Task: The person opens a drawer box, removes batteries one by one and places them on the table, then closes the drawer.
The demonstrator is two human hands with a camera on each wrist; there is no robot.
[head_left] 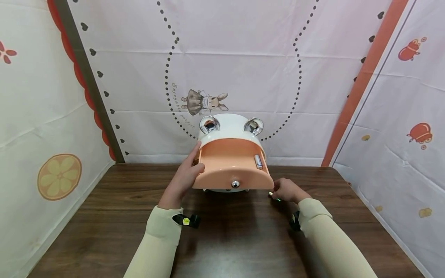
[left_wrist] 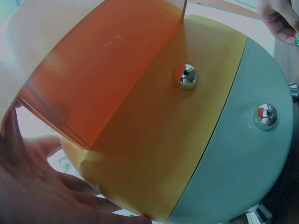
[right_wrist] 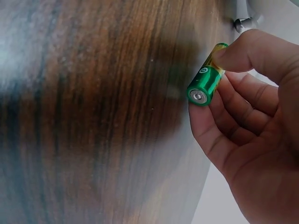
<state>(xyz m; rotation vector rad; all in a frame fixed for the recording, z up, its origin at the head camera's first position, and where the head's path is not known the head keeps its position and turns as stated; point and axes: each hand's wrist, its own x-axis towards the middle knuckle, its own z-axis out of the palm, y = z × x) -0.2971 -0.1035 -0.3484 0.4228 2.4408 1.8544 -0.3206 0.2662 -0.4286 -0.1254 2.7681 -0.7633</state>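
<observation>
A small rounded white cabinet (head_left: 227, 119) stands on the table with its orange top drawer (head_left: 231, 158) pulled out. Inside that drawer, near its right wall, lies a silvery battery (head_left: 258, 161). My left hand (head_left: 185, 172) rests along the cabinet's left side, fingers stretched, thumb by the drawer's left edge. Below the orange drawer, the left wrist view has a yellow drawer (left_wrist: 154, 154) and a teal drawer (left_wrist: 233, 154), both closed, each with a chrome knob. At the cabinet's right, low over the table, my right hand (head_left: 286, 190) pinches a green-and-gold battery (right_wrist: 205, 81) between thumb and fingers.
Two chrome, ear-like rounds (head_left: 209, 124) top the cabinet, and short metal feet (left_wrist: 259, 214) hold it up. Printed cloth walls (head_left: 236, 77) enclose the dark wooden table (head_left: 226, 239) at the back and both sides.
</observation>
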